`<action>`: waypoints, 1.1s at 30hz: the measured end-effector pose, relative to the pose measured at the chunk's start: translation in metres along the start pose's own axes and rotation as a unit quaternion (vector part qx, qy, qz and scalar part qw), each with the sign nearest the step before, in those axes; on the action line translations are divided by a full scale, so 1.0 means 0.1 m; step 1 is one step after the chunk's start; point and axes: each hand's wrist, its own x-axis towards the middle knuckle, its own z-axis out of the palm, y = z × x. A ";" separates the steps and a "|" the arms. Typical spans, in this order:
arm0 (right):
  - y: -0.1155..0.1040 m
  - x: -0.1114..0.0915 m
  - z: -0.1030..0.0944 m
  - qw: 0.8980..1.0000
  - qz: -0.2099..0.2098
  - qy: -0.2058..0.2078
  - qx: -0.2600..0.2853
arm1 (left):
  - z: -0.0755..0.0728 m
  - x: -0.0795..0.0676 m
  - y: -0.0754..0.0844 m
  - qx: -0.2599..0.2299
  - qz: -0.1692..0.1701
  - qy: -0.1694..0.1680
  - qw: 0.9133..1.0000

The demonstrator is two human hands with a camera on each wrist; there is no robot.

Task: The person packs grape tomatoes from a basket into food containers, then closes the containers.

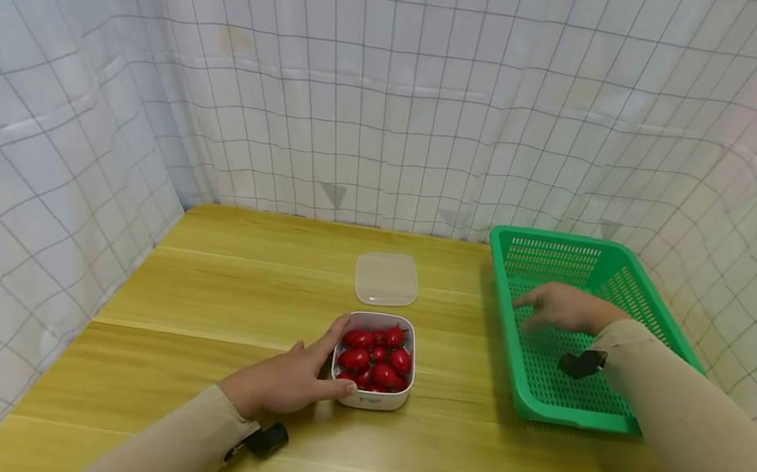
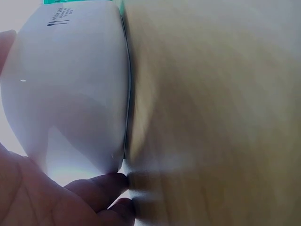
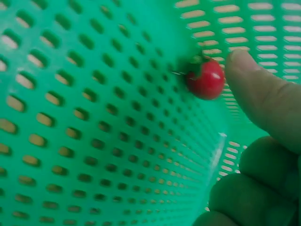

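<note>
Right hand [image 1: 560, 308] released beside small, smooth, easily bruised tomato [image 3: 205, 79] in basket [image 1: 642, 307], best pinched lightly at its sides; left hand [image 1: 289, 379] grasping tub [image 1: 369, 400].

This looks like a staged recording booth rather than a lived-in kitchen, though I can't be sure. A white checked cloth [image 1: 403, 83] hangs on three sides of a bare wooden table [image 1: 219, 302], hiding whatever room lies behind.
</note>
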 end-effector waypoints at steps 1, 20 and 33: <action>0.00 0.01 0.01 1.000 0.001 -0.001 -0.002 | 0.00 0.00 0.00 0.000 -0.001 0.000 1.000; 0.03 0.05 0.12 1.000 0.001 -0.005 -0.028 | 0.00 0.00 0.01 -0.006 0.003 0.001 1.000; 0.13 0.05 0.12 0.999 0.027 0.001 -0.031 | -0.01 0.00 0.01 -0.003 0.002 0.001 1.000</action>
